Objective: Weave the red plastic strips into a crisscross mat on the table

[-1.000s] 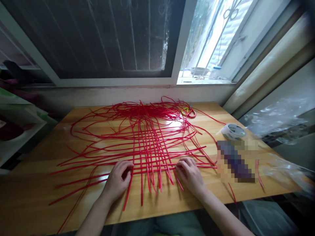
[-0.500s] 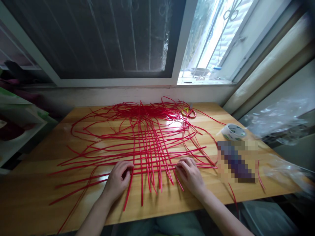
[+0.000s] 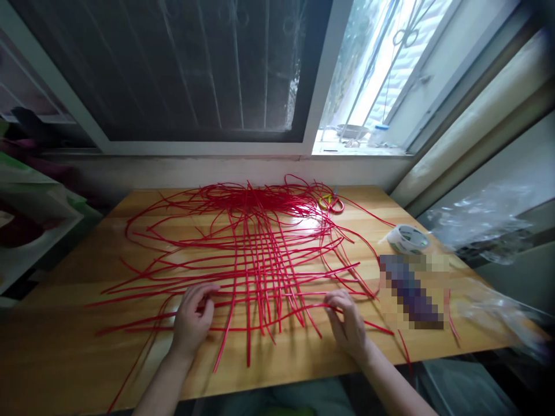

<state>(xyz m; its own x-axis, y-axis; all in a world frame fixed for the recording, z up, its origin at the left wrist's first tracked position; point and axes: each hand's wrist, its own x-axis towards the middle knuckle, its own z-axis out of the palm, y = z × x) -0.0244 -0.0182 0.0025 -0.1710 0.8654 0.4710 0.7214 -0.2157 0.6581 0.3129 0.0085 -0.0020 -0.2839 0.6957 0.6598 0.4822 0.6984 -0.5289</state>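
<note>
While a wide window (image 3: pixel 203 81) fills the back, a wooden table (image 3: pixel 65 358) takes up most of the space below it. On the table, in front of the person, lies a loose mesh (image 3: pixel 260 270) of red strands, some running crosswise and some lengthwise, their ends fanning out to the sides and toward the near edge. At the far end of the mesh is a tangled red heap (image 3: pixel 255 199) of the same strands. Clear plastic wrap (image 3: pixel 477 222) lies crumpled at the right.

Beside the mesh's near left part, the left hand (image 3: pixel 193 318) rests with its fingers curled toward the thumb, over the strands that run out that way; whether it grips any cannot be told. Across from it, the right hand (image 3: pixel 349 323) pinches one red strand (image 3: pixel 236 329) between thumb and fingertips. That strand curves across the near end of the mesh from the left hand, and its tip sticks out past the right one.

A roll of tape (image 3: pixel 399 241) sits near the table's right edge, and a pair of scissors (image 3: pixel 342 206) with yellow and red handles lies just beside the heap.
</note>
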